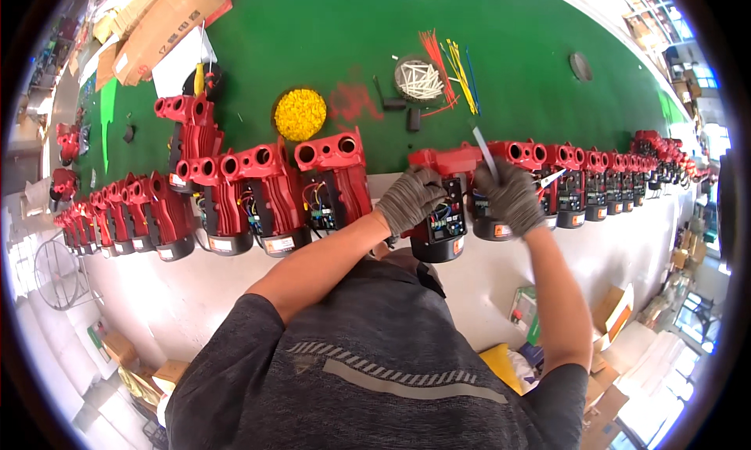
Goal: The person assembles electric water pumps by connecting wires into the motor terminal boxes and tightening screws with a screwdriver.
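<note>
A red pump [440, 160] with a black base stands in front of me, its side box open on dark terminals and coloured wires. My left hand [411, 200], in a grey knit glove, has its fingers curled together at the left edge of that box. Whatever they pinch is hidden. On the pump's other side, my right hand [507, 196], gloved alike, is closed around a flat, pale, strip-like tool [484, 151] that points up and away. Beside its knuckles shows a pale pointed piece [551, 178], its kind unclear. Motion blurs this hand slightly.
More red pumps [266, 192] line the green tabletop [313, 27] on both sides. Beyond them are a bowl of yellow connectors [300, 114], a dish of white tubes [419, 80], red cable ties [440, 59], yellow ties [461, 74] and cardboard boxes [168, 27].
</note>
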`<control>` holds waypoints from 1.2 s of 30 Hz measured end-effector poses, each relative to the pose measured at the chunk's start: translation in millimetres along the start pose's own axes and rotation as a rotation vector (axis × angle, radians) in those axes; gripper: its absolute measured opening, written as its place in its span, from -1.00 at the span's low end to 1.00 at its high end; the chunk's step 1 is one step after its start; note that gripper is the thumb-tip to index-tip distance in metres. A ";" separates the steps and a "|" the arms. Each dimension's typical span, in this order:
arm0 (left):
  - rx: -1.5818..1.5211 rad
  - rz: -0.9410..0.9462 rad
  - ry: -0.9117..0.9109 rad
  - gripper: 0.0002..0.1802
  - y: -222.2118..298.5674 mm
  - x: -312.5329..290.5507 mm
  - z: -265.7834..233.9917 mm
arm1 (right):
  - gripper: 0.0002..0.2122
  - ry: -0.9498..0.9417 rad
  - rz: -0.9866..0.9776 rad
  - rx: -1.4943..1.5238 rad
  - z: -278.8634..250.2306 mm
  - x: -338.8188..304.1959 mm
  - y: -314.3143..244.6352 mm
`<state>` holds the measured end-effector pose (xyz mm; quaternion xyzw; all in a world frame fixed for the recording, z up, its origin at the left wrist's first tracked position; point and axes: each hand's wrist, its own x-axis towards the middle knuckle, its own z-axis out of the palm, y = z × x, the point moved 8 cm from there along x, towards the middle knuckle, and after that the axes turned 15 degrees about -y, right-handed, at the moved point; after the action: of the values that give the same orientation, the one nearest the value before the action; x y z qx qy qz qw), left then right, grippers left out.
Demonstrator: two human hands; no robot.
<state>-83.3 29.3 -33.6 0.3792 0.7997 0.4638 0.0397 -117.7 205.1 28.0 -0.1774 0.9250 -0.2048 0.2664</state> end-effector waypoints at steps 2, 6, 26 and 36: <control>0.014 -0.008 0.020 -0.80 -5.7 -3.6 -4.2 | -0.77 -0.041 0.346 0.146 -58.8 25.7 -22.7; 0.034 -0.006 0.022 -0.79 -1.9 -0.9 -2.2 | -0.72 -0.202 0.183 -0.423 -76.3 113.0 -9.0; 0.065 -0.259 -0.094 -0.63 -26.3 -0.4 36.2 | -0.71 -0.457 -0.588 -0.600 124.3 311.3 -249.7; -0.096 -0.110 0.062 -0.48 -12.1 10.6 25.3 | -0.72 -0.631 -0.362 -0.776 180.3 363.1 -210.8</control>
<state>-87.2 50.6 -54.2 0.3177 0.7970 0.5103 0.0584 -258.2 -184.8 -164.4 -0.4729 0.7622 0.1732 0.4068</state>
